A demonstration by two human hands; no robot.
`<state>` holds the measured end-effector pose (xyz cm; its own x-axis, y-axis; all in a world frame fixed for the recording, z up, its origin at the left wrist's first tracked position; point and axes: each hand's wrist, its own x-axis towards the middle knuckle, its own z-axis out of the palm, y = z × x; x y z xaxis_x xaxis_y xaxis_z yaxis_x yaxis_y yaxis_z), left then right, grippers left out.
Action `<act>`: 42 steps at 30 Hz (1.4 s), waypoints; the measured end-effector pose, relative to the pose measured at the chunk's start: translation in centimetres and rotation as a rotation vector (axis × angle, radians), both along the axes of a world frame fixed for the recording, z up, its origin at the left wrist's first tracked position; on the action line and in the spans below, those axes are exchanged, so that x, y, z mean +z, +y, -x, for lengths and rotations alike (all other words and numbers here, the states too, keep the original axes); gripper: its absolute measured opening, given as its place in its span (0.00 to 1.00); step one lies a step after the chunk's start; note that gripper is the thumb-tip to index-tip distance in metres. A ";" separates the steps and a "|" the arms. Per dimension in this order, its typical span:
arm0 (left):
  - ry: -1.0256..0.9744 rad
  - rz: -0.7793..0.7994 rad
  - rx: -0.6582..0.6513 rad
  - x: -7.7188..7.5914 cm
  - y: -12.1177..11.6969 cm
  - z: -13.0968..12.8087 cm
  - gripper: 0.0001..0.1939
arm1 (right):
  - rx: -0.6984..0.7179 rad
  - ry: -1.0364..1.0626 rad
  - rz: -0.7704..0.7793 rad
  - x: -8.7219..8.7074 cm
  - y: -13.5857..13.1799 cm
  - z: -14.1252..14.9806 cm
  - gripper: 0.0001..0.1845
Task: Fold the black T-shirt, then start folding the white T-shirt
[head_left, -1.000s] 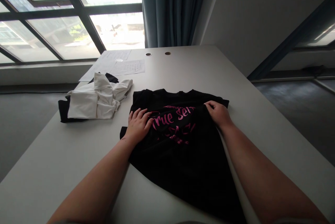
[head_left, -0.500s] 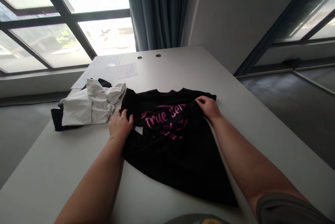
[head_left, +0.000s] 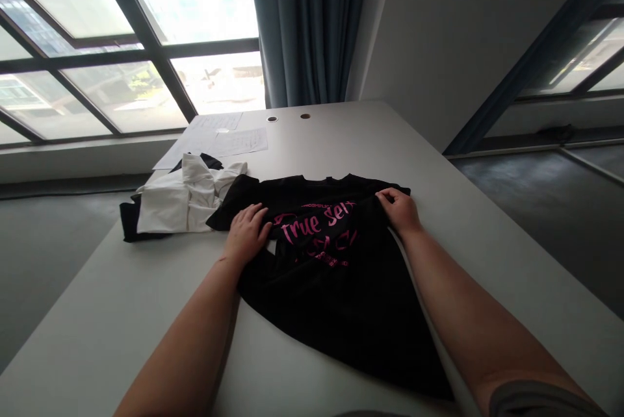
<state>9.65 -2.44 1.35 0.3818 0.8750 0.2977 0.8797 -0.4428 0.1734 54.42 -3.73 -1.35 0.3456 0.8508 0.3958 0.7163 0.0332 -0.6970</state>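
Matt black cloth on the shirt (head_left: 341,319), right there between the left hand (head_left: 247,235) and the right hand (head_left: 397,209), and look at the pink lettering (head_left: 319,223), slick with a foil-like shine! Just past the left hand, smooth white cloth in the garment (head_left: 163,204); beyond that, thin matt paper sheets (head_left: 241,141). Under both hands, a smooth table (head_left: 146,313), faintly satiny; farther out, dull fabric curtain (head_left: 307,27).

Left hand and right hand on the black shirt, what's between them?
In the head view, pink lettering on the black shirt lies between the left hand and right hand.
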 end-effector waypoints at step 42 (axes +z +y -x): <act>-0.008 0.174 -0.124 -1.1 0.0 -1.0 0.21 | -0.230 -0.631 0.475 7.3 -3.4 -6.2 0.14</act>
<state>10.61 -2.42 0.21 0.4877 0.8600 0.1500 0.8186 -0.5102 0.2637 60.65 -7.17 5.95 0.3644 0.9118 0.1893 0.9312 -0.3590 -0.0634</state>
